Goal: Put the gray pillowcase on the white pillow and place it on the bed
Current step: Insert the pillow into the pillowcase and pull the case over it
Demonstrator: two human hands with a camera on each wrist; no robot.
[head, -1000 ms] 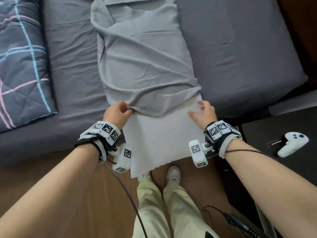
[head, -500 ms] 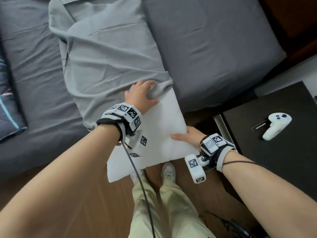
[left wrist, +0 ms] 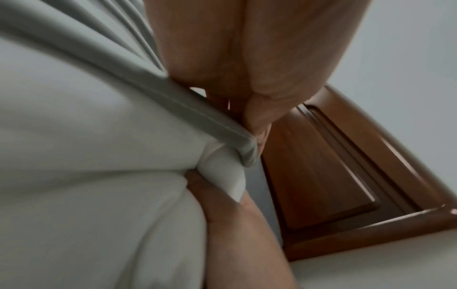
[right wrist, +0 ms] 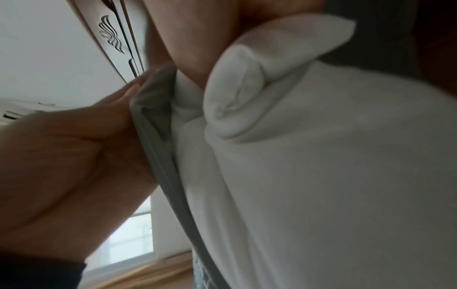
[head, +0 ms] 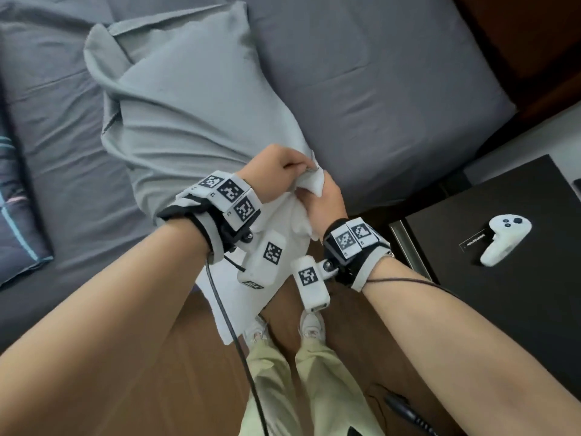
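Dark gray sheets cover the bed point(head: 361, 89), where the gray pillowcase point(head: 188, 99) lies with the white pillow point(head: 239, 297) partly inside, its bare end hanging over the bed's near edge. At that edge, the left hand point(head: 276, 166) pinches the pillowcase hem between curled fingers, while the right hand point(head: 325, 202) clamps the pillow's corner. The sleeving step looks roughly half done. Next, the hem likely needs pulling over that corner while the pillow is pushed deeper in.
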